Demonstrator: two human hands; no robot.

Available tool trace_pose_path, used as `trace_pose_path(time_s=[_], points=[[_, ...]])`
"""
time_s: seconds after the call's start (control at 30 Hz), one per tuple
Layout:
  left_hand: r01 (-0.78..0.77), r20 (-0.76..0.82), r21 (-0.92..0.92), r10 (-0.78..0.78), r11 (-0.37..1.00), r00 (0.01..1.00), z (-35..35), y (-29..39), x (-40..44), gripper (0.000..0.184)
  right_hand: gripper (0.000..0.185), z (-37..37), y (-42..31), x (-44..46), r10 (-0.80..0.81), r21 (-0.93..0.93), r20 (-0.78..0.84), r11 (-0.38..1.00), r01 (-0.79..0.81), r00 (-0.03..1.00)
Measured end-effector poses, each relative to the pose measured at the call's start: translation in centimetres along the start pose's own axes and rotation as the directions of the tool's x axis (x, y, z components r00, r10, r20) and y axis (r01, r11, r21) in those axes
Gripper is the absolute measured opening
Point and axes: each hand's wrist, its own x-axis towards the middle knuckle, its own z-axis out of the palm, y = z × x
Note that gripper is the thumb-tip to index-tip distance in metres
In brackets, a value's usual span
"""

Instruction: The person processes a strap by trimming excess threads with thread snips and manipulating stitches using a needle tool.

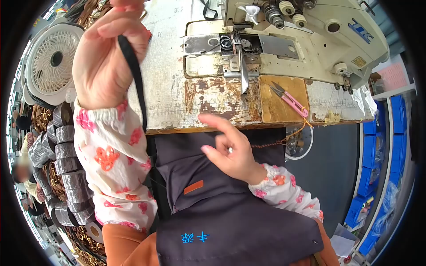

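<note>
My left hand [108, 53] is raised over the left end of the sewing table, its fingers closed on a black strap [134, 71]. The strap hangs past the wrist to the table's front edge. Lower down, my right hand [233, 153] hovers above the dark apron [226, 217] on my lap. Its index finger and thumb stand apart while the other fingers curl in. A tiny white spot shows at the curled fingers; I cannot make out what it is. Beyond both hands stands a sewing machine [328, 40] with its metal bed plate [284, 45] exposed.
Pink thread snips [288, 101] lie on a tan board [268, 113] at the table's front, tied to a twisted cord [275, 144]. A white fan [55, 57] stands at left, above wrapped rolls [73, 184]. Blue bins [368, 155] line the right side. Another person is at far left.
</note>
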Motion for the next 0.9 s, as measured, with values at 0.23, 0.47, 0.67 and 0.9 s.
trace_pose_path(time_s=[0.23, 0.47, 0.67, 0.9], points=[[-0.002, 0.08, 0.026, 0.0, 1.0, 0.997, 2.0, -1.0, 1.4, 0.032, 0.009, 2.9, -1.4, 3.8, -0.074, 0.225, 0.362, 0.974, -0.01, 0.929], [-0.124, 0.046, 0.142, 0.119, 0.982, 0.992, -3.0, 10.3, 0.8, 0.027, 0.013, -3.2, 1.2, -3.3, 0.212, -0.038, 0.228, 0.977, -0.209, 0.95], [0.076, -0.309, 0.813, 0.318, 0.577, 0.896, -9.1, 1.8, -3.1, 0.033, 0.016, -4.3, -2.7, -3.7, -0.201, -0.695, 0.023, 0.701, 0.16, 0.979], [0.488, -0.476, 0.733, -0.156, 0.475, 0.866, -8.7, -9.3, -13.2, 0.026, 0.026, -3.2, -3.0, -3.6, -0.222, -0.869, 0.167, 0.428, 0.249, 0.961]])
